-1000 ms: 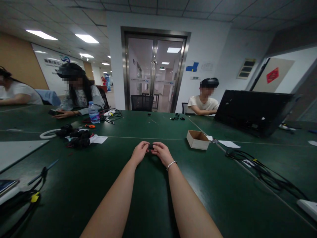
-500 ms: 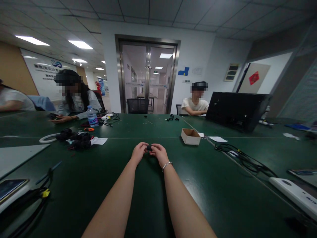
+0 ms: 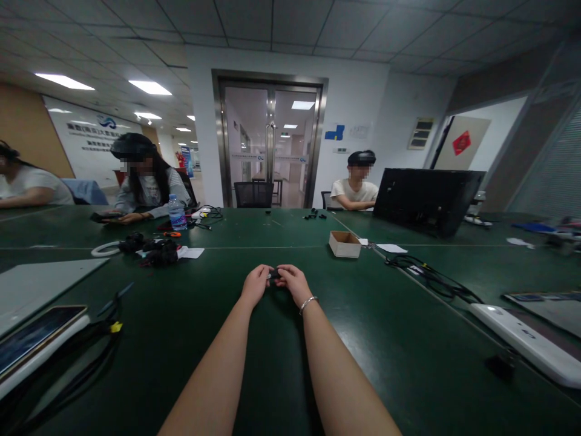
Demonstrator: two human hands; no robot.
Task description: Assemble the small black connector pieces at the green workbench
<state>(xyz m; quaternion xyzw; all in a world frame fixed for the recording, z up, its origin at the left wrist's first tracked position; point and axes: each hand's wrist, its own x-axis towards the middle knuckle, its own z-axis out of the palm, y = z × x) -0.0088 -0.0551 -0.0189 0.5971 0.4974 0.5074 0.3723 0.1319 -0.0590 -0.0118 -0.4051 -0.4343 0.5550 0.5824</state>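
Observation:
Near the middle of the green table, both hands meet around a small black piece. A pale or metallic bit shows at its left side, and it is too small for me to tell what kind of thing it is. My left hand pinches its left end with thumb and fingers. On the right end, the fingertips of my right hand are closed too. A silver bracelet circles my right wrist. The fingers cover much of the piece.
An open cardboard box stands beyond my right hand. Black cables and a white power strip lie right; a phone lies left. Past a water bottle sits a person; another sits near a monitor.
A pale bit now shows at the left of the black piece, where it looked all black before. The hands have barely moved; the camera view has shifted slightly.

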